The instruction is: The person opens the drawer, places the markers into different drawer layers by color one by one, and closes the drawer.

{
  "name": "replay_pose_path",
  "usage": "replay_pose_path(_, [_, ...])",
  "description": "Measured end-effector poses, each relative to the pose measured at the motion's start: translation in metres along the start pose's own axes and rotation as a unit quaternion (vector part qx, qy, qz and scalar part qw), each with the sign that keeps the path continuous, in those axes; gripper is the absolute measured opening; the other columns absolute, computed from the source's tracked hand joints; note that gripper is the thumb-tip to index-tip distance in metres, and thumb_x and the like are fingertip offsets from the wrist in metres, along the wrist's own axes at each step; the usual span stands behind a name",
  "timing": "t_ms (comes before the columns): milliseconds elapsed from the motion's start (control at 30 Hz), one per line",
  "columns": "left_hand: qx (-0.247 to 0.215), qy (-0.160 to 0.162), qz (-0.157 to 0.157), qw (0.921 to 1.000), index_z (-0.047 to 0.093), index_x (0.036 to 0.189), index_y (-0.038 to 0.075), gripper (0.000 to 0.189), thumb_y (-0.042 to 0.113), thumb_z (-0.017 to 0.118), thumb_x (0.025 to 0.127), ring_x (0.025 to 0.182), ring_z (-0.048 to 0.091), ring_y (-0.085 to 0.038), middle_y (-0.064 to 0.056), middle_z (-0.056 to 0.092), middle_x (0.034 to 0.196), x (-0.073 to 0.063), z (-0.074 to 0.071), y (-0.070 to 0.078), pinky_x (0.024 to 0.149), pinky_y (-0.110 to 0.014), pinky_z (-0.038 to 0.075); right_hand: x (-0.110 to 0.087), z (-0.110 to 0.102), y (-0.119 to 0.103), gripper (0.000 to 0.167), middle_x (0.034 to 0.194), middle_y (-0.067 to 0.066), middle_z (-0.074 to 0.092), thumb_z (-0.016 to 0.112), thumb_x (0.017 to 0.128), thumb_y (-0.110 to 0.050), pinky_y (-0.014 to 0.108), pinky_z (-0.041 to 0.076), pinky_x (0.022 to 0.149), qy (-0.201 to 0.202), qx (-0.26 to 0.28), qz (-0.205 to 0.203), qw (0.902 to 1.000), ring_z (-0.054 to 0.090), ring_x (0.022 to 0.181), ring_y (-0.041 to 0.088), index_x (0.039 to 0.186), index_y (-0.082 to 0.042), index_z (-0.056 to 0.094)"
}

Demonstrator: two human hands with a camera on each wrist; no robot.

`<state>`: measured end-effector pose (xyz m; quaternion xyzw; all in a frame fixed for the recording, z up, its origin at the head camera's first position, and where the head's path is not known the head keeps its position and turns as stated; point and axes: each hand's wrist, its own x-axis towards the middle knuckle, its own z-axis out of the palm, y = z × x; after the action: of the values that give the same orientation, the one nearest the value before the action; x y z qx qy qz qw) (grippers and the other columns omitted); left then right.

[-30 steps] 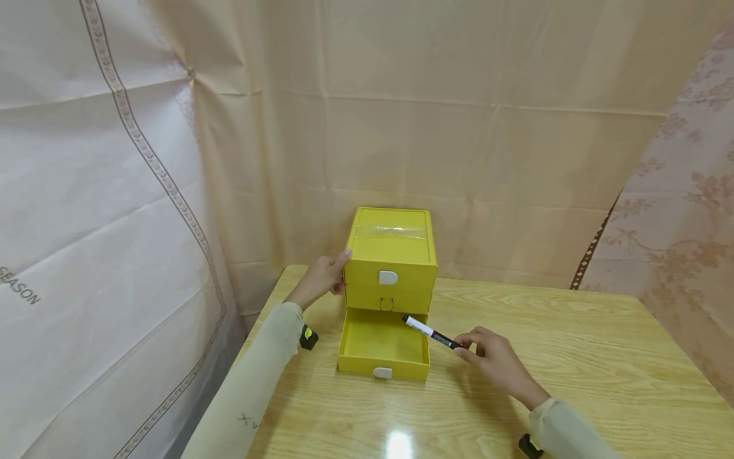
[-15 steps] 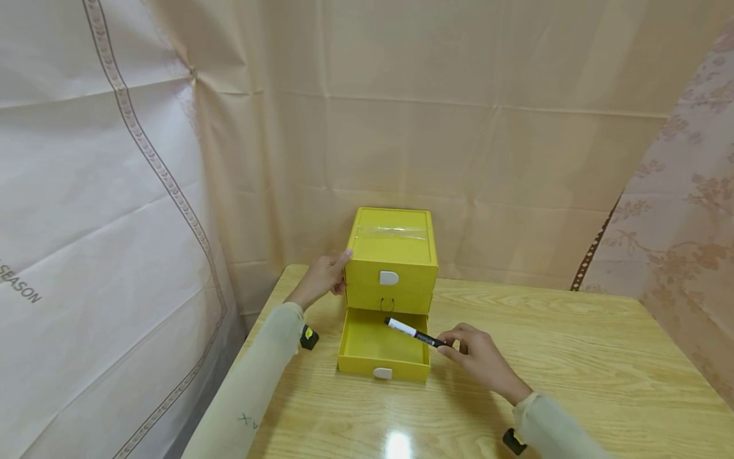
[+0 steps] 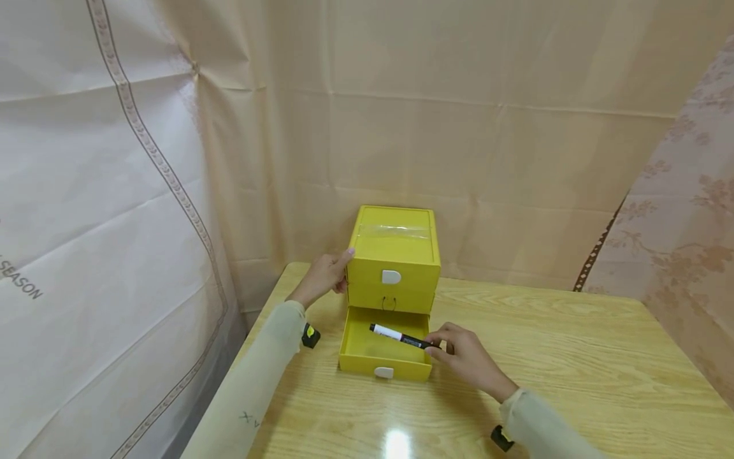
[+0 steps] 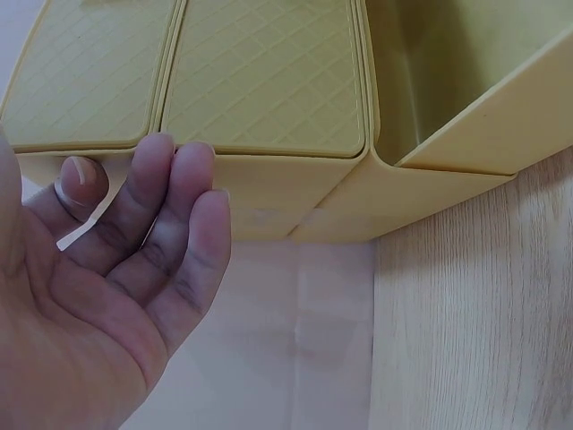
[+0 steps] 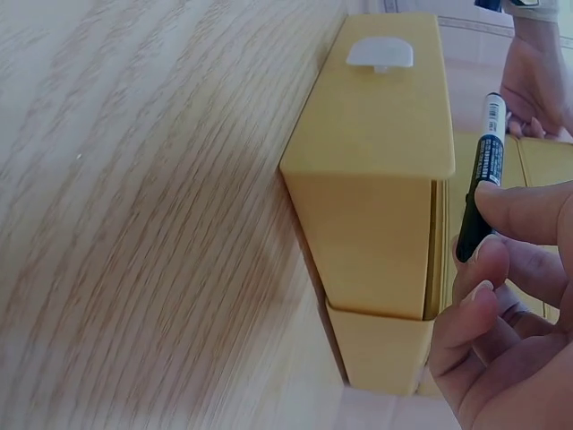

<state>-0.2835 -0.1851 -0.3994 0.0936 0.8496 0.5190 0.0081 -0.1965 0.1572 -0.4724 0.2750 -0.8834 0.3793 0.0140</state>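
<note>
Held between the thumb and fingers of my right hand (image 3: 467,360) is a marker (image 5: 488,161) with a white and black barrel. In the head view its black-tipped end points left, over the pulled-out bottom drawer (image 3: 384,366) of a yellow desktop drawer unit (image 3: 392,245). No other thing shows inside that drawer. My left hand (image 3: 322,277) rests against the unit's left side, thumb near the top front corner. In the left wrist view its fingertips (image 4: 210,219) touch the side wall, fingers loosely bent.
The unit stands on a wood-grain table (image 3: 545,344) near its back edge, before a beige cloth backdrop (image 3: 413,127). The upper drawer with a white pull tab (image 3: 391,276) is closed. A pale patterned sheet (image 3: 86,223) hangs at the left.
My right hand has moved left with the marker, carrying it from the drawer's right edge to over the drawer's middle. The left hand stays at the unit's side.
</note>
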Motion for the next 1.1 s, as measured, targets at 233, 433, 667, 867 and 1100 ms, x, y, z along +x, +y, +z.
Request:
replay_pose_path(233, [-0.002, -0.001, 0.000, 1.0000, 0.067, 0.078, 0.004, 0.083, 0.082, 0.044, 0.092, 0.072, 0.068, -0.039, -0.018, 0.067, 0.073, 0.001, 0.000, -0.001, 0.072, -0.052, 0.060, 0.005, 0.008, -0.003, 0.010, 0.091, -0.010, 0.061, 0.078, 0.094, -0.016, 0.025, 0.044, 0.052, -0.001, 0.003, -0.014, 0.9999, 0.048, 0.059, 0.010, 0.104, -0.015, 0.078])
replay_pose_path(433, [-0.002, -0.001, 0.002, 1.0000, 0.067, 0.078, 0.003, 0.082, 0.081, 0.044, 0.093, 0.074, 0.068, -0.043, -0.018, 0.067, 0.073, 0.001, 0.000, 0.000, 0.068, -0.045, 0.060, 0.007, 0.011, -0.006, 0.010, 0.091, -0.011, 0.061, 0.078, 0.094, -0.016, 0.025, 0.046, 0.053, -0.010, -0.001, -0.013, 0.9999, 0.049, 0.059, 0.008, 0.104, -0.016, 0.078])
replay_pose_path(667, [-0.009, -0.004, -0.002, 0.9999, 0.066, 0.079, 0.002, 0.082, 0.080, 0.044, 0.094, 0.081, 0.067, -0.050, -0.019, 0.067, 0.075, -0.001, 0.000, 0.001, 0.064, -0.038, 0.059, 0.008, 0.014, -0.005, 0.010, 0.090, -0.011, 0.062, 0.077, 0.095, -0.018, 0.026, 0.046, 0.055, -0.018, -0.008, -0.020, 0.9996, 0.049, 0.060, 0.007, 0.104, -0.016, 0.078])
replay_pose_path(867, [-0.004, -0.002, -0.003, 1.0000, 0.066, 0.078, 0.003, 0.083, 0.081, 0.044, 0.093, 0.075, 0.068, -0.043, -0.018, 0.066, 0.074, -0.001, 0.000, 0.002, 0.064, -0.038, 0.059, 0.009, 0.016, -0.006, 0.012, 0.091, -0.010, 0.063, 0.075, 0.096, -0.021, 0.026, 0.046, 0.055, -0.031, -0.011, -0.027, 0.9991, 0.049, 0.061, 0.008, 0.105, -0.014, 0.078])
replay_pose_path(1100, [-0.001, 0.000, -0.006, 1.0000, 0.067, 0.078, 0.003, 0.084, 0.083, 0.043, 0.092, 0.069, 0.067, -0.034, -0.016, 0.066, 0.073, 0.000, 0.001, 0.001, 0.064, -0.039, 0.059, 0.009, 0.018, -0.007, 0.010, 0.091, -0.010, 0.063, 0.075, 0.097, -0.020, 0.026, 0.046, 0.055, -0.044, -0.012, -0.015, 0.9989, 0.050, 0.062, 0.008, 0.105, -0.014, 0.078])
